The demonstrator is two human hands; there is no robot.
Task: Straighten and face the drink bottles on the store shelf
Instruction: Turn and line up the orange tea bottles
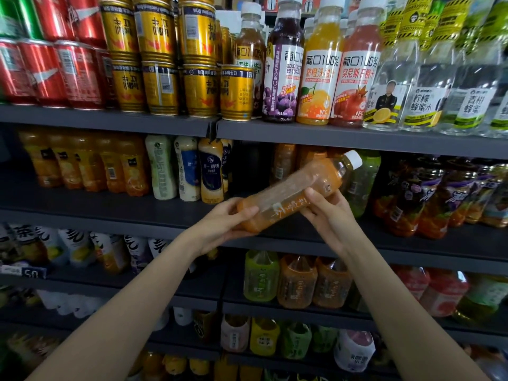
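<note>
Both hands are grasping the orange bottle (297, 192) off the shelf (357, 144): left hand (225, 224) gripping its base, right hand (327, 213) its middle, cap pointing toward 2 o'clock. Reseating is remaining; the gap is lying at 12 o'clock.

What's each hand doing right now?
Left hand: holding the base of the orange bottle.
Right hand: holding the same bottle at its middle.

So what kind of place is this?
Most likely a shop's drinks aisle: dark shelves stacked with gold cans and juice bottles, while both hands hold an orange bottle.
</note>
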